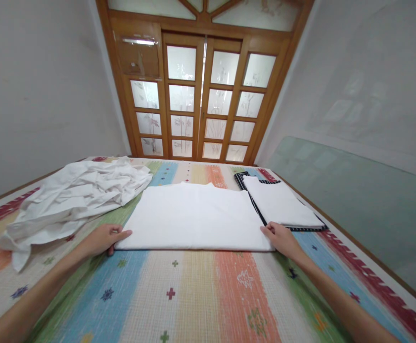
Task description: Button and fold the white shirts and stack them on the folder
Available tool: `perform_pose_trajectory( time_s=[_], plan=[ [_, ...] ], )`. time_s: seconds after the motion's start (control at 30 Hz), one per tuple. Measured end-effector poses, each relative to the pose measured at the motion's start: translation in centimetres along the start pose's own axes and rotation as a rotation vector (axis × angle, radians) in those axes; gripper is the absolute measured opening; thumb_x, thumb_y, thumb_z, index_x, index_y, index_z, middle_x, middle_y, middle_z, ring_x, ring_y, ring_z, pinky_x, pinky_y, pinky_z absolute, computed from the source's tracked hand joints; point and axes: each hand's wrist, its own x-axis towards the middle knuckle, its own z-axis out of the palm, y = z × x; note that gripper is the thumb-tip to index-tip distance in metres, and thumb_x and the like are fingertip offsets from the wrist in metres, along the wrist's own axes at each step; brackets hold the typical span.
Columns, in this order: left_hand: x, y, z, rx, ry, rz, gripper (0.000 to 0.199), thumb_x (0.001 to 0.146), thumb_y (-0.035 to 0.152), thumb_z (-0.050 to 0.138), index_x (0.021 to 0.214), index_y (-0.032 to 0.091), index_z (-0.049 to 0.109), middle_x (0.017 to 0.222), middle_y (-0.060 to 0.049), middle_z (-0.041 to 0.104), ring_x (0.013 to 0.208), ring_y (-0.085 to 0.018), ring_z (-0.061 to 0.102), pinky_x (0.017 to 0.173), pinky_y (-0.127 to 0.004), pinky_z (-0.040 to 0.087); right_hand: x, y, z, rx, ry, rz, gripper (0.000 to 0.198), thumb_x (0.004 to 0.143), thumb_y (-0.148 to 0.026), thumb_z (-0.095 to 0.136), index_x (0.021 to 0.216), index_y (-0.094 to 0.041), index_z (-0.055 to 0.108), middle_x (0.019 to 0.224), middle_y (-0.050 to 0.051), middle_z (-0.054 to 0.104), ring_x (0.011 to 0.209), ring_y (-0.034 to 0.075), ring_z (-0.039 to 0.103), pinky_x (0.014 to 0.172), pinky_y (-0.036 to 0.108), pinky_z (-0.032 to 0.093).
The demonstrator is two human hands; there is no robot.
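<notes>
White folded cloth looks light, soft and limp, best taken by its near corners, where the left hand and right hand pinch it.

Both hands are bare, the forearms slim and uncovered.

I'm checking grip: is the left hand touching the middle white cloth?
Touching: head view shows the left hand, thumb on the middle white cloth at its left edge.
</notes>
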Motion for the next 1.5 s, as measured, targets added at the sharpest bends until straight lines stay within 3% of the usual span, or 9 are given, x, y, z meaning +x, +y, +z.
perform_pose_trajectory(
  time_s=[0.17,0.4,0.7,0.87,1.07,1.17,1.27,1.4,1.5],
  plan=[
    [-0.5,-0.2,0.3,0.046,0.097,-0.003,0.058,0.061,0.081,0.045,0.062,0.023,0.050,0.046,-0.001,0.059,0.049,-0.020,0.054,0.056,-0.029,0.035,-0.6,-0.5,0.2,-0.048,0.032,0.006,0.024,0.085,-0.038,0.046,0.069,-0.021,0.053,0.064,0.003,0.065,0.064,0.019,0.060,0.061,0.027,0.035],
    [-1.2,0.1,0.4,0.076,0.257,0.045,0.056,0.059,0.076,0.051,0.065,0.021,0.059,0.065,-0.002,0.064,0.064,-0.022,0.058,0.063,-0.028,0.038,-2.4,-0.8,1.0,-0.176,0.102,-0.001,0.030,0.092,-0.035,0.044,0.114,-0.016,0.052,0.063,0.001,0.063,0.060,0.020,0.061,0.055,0.026,0.030],
    [-1.6,-0.3,0.6,0.094,0.162,0.131,0.056,0.063,0.075,0.046,0.047,0.022,0.035,0.049,0.001,0.040,0.054,-0.017,0.041,0.056,-0.027,0.030,-2.8,-0.4,1.5,-0.309,0.081,-0.029,0.028,0.098,-0.037,0.040,0.113,-0.016,0.050,0.064,0.003,0.064,0.059,0.021,0.064,0.053,0.025,0.027],
    [-2.4,-0.4,0.9,0.097,0.158,0.073,0.057,0.065,0.076,0.047,0.051,0.021,0.049,0.052,0.000,0.052,0.051,-0.017,0.048,0.059,-0.028,0.036,-2.8,-0.5,1.5,-0.376,0.075,-0.033,0.026,0.099,-0.037,0.040,0.112,-0.017,0.050,0.067,0.005,0.066,0.061,0.021,0.065,0.052,0.024,0.026],
    [-2.9,-0.6,1.1,0.089,0.219,0.155,0.057,0.063,0.075,0.053,0.051,0.019,0.059,0.087,-0.006,0.069,0.071,-0.021,0.060,0.074,-0.029,0.043,-3.0,-0.8,1.5,-0.429,0.075,-0.025,0.027,0.098,-0.037,0.040,0.111,-0.017,0.052,0.066,0.005,0.065,0.062,0.021,0.065,0.051,0.025,0.026],
    [-2.8,-0.9,1.2,0.096,0.253,0.143,0.052,0.060,0.071,0.058,0.056,0.020,0.059,0.082,-0.006,0.069,0.074,-0.023,0.060,0.073,-0.030,0.045,-3.1,-1.1,1.2,-0.459,0.060,-0.026,0.025,0.098,-0.036,0.039,0.106,-0.017,0.054,0.067,0.005,0.065,0.062,0.021,0.064,0.053,0.025,0.029],
    [-2.6,-0.6,1.4,0.120,0.355,0.132,0.050,0.058,0.064,0.061,0.082,0.020,0.063,0.081,-0.007,0.067,0.075,-0.026,0.061,0.072,-0.034,0.048,-3.0,-1.6,0.6,-0.460,0.111,-0.123,0.022,0.097,-0.032,0.040,0.097,-0.018,0.057,0.082,0.009,0.067,0.076,0.022,0.064,0.062,0.028,0.038],
    [-1.8,1.5,3.1,0.177,0.563,0.332,0.050,0.072,0.055,0.053,0.105,0.018,0.059,0.111,-0.013,0.064,0.106,-0.031,0.059,0.096,-0.041,0.045,-1.7,-3.2,0.5,-0.382,0.193,-0.336,0.021,0.094,-0.029,0.044,0.091,-0.016,0.061,0.100,0.014,0.065,0.096,0.027,0.058,0.086,0.037,0.043],
    [-0.9,4.5,6.5,0.179,0.483,0.505,0.043,0.084,0.048,0.044,0.113,0.019,0.057,0.123,-0.012,0.063,0.119,-0.028,0.055,0.106,-0.044,0.040,0.3,-5.3,1.9,-0.261,0.145,-0.489,0.026,0.094,-0.031,0.045,0.101,-0.015,0.063,0.114,0.016,0.063,0.106,0.027,0.056,0.096,0.040,0.042]
  ],
)
